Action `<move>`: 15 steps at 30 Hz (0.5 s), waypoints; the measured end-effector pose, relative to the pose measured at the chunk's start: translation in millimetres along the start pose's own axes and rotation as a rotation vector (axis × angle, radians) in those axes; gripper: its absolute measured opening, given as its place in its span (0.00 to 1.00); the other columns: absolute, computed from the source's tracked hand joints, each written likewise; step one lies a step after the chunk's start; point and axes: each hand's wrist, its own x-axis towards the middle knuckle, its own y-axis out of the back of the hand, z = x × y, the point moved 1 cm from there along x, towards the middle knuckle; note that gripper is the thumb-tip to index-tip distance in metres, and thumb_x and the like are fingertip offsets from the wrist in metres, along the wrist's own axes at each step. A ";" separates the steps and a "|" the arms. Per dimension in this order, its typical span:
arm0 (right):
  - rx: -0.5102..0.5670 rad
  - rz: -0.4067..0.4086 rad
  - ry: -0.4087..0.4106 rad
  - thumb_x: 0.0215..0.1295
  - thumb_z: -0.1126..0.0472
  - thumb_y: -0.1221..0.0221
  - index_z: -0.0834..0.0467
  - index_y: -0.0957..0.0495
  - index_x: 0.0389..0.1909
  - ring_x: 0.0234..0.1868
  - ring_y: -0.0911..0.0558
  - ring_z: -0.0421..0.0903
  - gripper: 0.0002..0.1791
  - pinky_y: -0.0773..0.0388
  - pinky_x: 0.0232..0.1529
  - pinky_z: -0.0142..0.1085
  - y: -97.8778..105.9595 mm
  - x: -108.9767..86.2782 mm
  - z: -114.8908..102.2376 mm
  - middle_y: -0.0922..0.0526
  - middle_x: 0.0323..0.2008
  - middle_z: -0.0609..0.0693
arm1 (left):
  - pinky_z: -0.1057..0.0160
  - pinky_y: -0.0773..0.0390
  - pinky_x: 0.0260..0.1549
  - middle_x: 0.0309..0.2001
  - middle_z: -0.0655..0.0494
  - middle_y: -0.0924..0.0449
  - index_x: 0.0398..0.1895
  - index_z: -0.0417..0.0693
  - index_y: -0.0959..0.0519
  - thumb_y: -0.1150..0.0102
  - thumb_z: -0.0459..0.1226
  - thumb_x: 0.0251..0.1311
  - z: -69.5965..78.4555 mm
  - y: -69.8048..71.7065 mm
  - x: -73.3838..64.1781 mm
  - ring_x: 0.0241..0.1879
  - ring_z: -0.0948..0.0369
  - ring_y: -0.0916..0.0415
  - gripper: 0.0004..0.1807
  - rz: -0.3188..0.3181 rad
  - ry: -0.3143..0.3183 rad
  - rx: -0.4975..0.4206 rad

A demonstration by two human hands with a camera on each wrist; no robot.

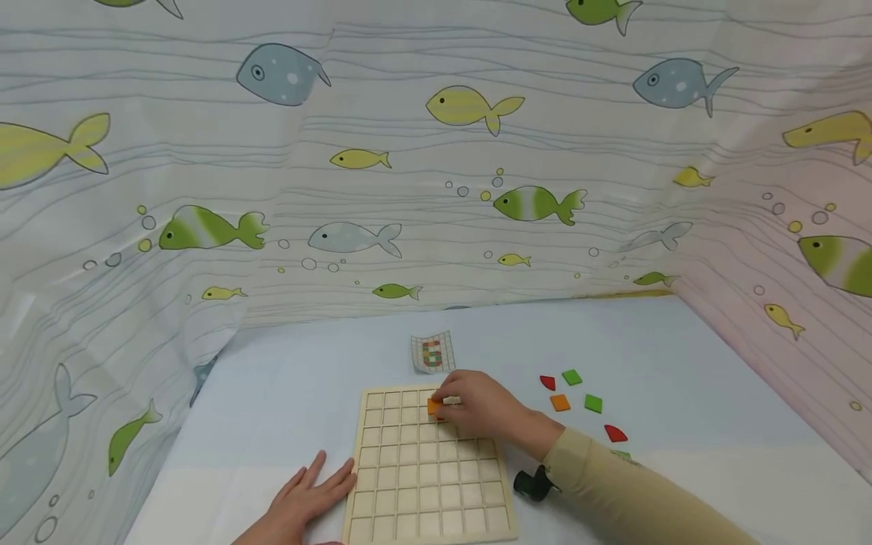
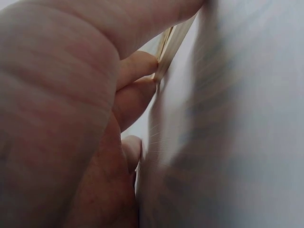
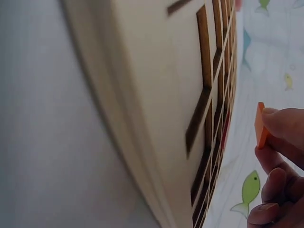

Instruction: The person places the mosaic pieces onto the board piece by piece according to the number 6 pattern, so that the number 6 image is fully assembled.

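Between thumb and fingertips, my right hand (image 1: 482,405) pinches a small orange square tile (image 1: 432,407) over the upper part of a pale wooden grid board (image 1: 418,477). In the right wrist view the orange tile (image 3: 260,126) is held on edge, apart from the board (image 3: 156,123). A bit of a red piece (image 3: 225,130) shows among the board's grid slots there. My left hand (image 1: 300,499) lies on the table with fingers spread, and its fingertips touch the board's left edge. The left wrist view shows fingers (image 2: 137,66) against that wooden edge (image 2: 173,45).
Behind the board lies a paper card (image 1: 432,353) with a coloured grid pattern. Loose tiles lie to the right: red quarter-rounds (image 1: 615,433), green squares (image 1: 593,403) and an orange square (image 1: 560,403). A black object (image 1: 534,484) is by my right wrist. Fish-printed curtains (image 1: 409,166) surround the table.
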 end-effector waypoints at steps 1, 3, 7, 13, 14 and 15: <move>-0.003 -0.003 0.006 0.63 0.55 0.32 0.52 0.12 0.45 0.42 0.20 0.40 0.11 0.23 0.42 0.30 -1.4 0.6 -0.7 0.19 0.40 0.39 | 0.79 0.74 0.60 0.73 0.59 0.39 0.72 0.50 0.32 0.38 0.55 0.62 -0.4 -0.8 0.2 0.70 0.79 0.82 0.38 0.008 -0.011 0.021; -0.021 -0.010 0.023 0.63 0.54 0.32 0.52 0.12 0.45 0.43 0.20 0.39 0.12 0.23 0.43 0.30 -4.2 2.4 -1.6 0.19 0.40 0.40 | 0.79 0.74 0.61 0.73 0.59 0.38 0.72 0.49 0.31 0.38 0.58 0.60 -1.3 -2.4 0.5 0.71 0.78 0.81 0.40 0.023 -0.032 0.062; -0.095 -0.019 0.049 0.63 0.53 0.32 0.52 0.12 0.45 0.43 0.21 0.37 0.12 0.24 0.44 0.29 -7.6 5.5 -1.0 0.18 0.40 0.40 | 0.78 0.74 0.61 0.74 0.62 0.42 0.73 0.51 0.34 0.38 0.62 0.56 -3.0 -3.6 0.8 0.71 0.77 0.82 0.45 0.018 -0.038 0.074; -0.137 -0.035 0.071 0.63 0.53 0.32 0.52 0.12 0.44 0.42 0.22 0.35 0.11 0.24 0.44 0.28 -8.9 10.3 0.2 0.18 0.39 0.39 | 0.78 0.77 0.61 0.76 0.66 0.46 0.74 0.51 0.36 0.37 0.62 0.55 -4.4 -3.2 0.4 0.71 0.77 0.83 0.47 0.000 -0.025 0.072; -0.142 -0.040 0.080 0.64 0.53 0.33 0.52 0.12 0.43 0.42 0.22 0.35 0.11 0.25 0.44 0.27 -9.2 11.0 0.2 0.18 0.39 0.39 | 0.78 0.77 0.61 0.76 0.67 0.46 0.75 0.52 0.36 0.38 0.62 0.55 -4.5 -3.3 0.4 0.71 0.77 0.83 0.47 -0.001 -0.022 0.073; -0.146 -0.045 0.087 0.64 0.53 0.33 0.52 0.11 0.43 0.42 0.22 0.35 0.10 0.25 0.44 0.27 -9.4 11.6 0.0 0.18 0.38 0.39 | 0.78 0.77 0.61 0.76 0.68 0.47 0.75 0.53 0.36 0.38 0.62 0.55 -4.8 -3.6 0.7 0.71 0.77 0.83 0.47 -0.005 -0.020 0.072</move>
